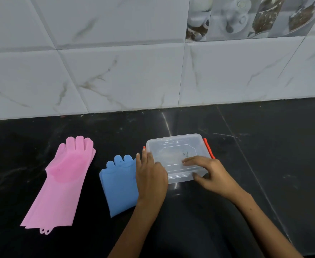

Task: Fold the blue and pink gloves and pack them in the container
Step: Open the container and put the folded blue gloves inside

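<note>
**Gloves laid out, container still lidded: packing not yet begun**

Little of the task appears done. The pink gloves point(60, 181) are seen stacked flat and full length on the dark surface point(264, 164), well to the left, unfolded. The blue gloves point(118, 185) lie between them and the container point(178, 158), seemingly stacked; whether they have been folded cannot be told.

The clear container, with orange clips point(209, 148) at its sides, is judged empty, its lid in place. The left hand point(150, 175) is laid flat against its left edge, fingers extended, nothing enclosed. The right hand point(207, 175) rests on the lid with a loose, half-open grip, thumb at the near rim.

Left to do: opening, folding both pairs, packing.
</note>
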Motion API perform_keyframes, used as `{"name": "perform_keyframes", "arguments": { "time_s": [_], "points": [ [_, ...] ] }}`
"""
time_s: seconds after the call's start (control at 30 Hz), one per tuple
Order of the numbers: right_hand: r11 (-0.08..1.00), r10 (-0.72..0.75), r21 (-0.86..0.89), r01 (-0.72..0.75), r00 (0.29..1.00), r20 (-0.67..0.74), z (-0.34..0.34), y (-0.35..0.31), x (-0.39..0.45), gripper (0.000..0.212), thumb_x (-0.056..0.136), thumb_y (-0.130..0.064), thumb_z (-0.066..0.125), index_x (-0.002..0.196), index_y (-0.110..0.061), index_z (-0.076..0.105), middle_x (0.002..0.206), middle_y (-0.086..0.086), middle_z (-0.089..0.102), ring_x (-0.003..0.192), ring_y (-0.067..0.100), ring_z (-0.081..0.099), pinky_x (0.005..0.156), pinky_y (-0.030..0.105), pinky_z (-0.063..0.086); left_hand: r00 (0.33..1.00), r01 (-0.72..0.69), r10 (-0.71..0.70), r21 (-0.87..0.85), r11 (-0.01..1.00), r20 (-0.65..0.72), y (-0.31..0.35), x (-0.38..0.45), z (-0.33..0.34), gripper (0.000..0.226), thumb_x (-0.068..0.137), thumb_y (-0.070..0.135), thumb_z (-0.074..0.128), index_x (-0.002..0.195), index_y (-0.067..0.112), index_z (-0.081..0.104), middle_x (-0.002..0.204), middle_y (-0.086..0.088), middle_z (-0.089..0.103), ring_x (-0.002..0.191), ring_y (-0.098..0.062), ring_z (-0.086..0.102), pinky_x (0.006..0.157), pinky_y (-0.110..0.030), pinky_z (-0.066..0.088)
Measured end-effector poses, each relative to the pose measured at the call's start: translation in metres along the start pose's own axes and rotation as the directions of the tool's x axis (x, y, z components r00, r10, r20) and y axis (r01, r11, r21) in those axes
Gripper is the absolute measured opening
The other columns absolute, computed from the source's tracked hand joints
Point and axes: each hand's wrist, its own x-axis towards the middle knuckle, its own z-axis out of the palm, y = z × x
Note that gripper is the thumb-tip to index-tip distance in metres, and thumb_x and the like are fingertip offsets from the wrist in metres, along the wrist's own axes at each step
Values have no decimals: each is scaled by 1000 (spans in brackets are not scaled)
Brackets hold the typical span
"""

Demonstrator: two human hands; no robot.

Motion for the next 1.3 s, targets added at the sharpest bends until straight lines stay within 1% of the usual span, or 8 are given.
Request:
{"name": "perform_keyframes", "arguments": {
  "time_s": [0.13,0.3,0.67,0.73,0.83,0.93,1.17,1.3],
  "points": [
    [984,124,-65,-166,900,-419,0,18,11,34,88,-8,60,121,-14,60,134,1,56,125,13,50,103,28,41,987,-112,125,-128,985,100,28,30,10,45,98,24,38,142,17,33,160,-7,5,147,-23,2,119,-39,1],
    [886,464,190,-424,798,-385,8,30,32,39,95,-27,53,125,-2,55,107,5,68,84,6,60,62,1,48,960,-175,202,-147,973,193,30,41,37,57,99,44,25,150,29,4,160,-1,-4,147,-21,-5,118,-40,-2],
    [747,663,293,-597,640,-388,3,51,32,47,99,-24,45,54,-9,46,54,5,51,53,19,44,54,34,41,948,-248,268,-130,960,174,20,41,43,58,98,48,24,149,30,3,160,2,-4,147,-19,-4,119,-38,-1],
    [747,646,131,-652,665,-375,2,46,34,33,100,-25,39,90,-5,64,90,15,68,84,31,62,78,42,51,948,-249,268,-123,961,172,20,43,44,58,98,47,24,149,30,3,160,2,-4,147,-19,-4,119,-38,-1],
    [831,427,-210,-515,832,-354,13,28,43,44,101,-22,35,141,-4,36,149,17,37,139,31,33,113,44,30,946,-255,277,-139,957,171,18,43,45,56,99,44,23,150,29,4,160,0,-4,147,-18,-5,119,-38,-2],
    [889,227,-380,-257,966,-123,30,17,57,49,101,-21,29,149,-11,21,160,9,13,148,21,10,120,38,10,948,-252,276,-154,955,159,20,43,47,54,101,37,22,150,24,3,160,0,-4,147,-16,-6,118,-36,-4],
    [863,214,-452,-226,974,-77,43,22,68,52,103,-29,23,151,-18,9,161,1,2,149,17,-2,120,35,5,955,-277,279,-35,960,105,6,53,41,52,100,19,26,149,14,12,160,-6,3,147,-18,2,118,-38,-3],
    [849,228,-472,-239,970,-81,43,21,67,53,102,-37,19,151,-21,8,161,-1,3,149,16,-1,120,35,5,997,51,-53,-24,998,-49,-25,56,31,50,101,27,27,148,14,18,158,-11,15,147,-24,9,117,-45,-3]
  ]
}}
